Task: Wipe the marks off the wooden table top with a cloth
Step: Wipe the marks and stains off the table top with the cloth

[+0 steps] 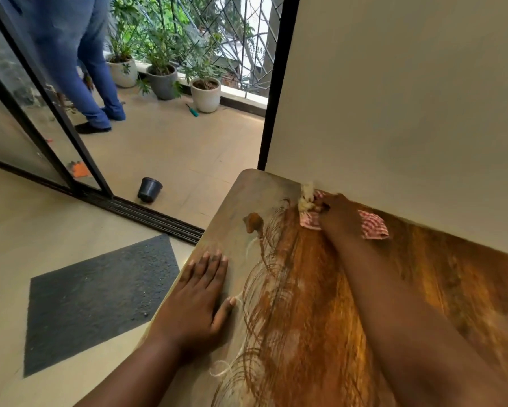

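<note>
Right hand (336, 214) bunched tight on a red-and-white checked cloth (371, 224), pressing it onto the table (320, 304) at its far edge against the wall (408, 98); frayed pale tuft sticks out past the fingers. Left hand (198, 301) lies flat, fingers spread, gripping nothing, on the table's near-left rounded edge. Glossy orange-brown wood grain, dull grey film on the left part, thin curved scribble marks (264, 277) between the hands.
</note>
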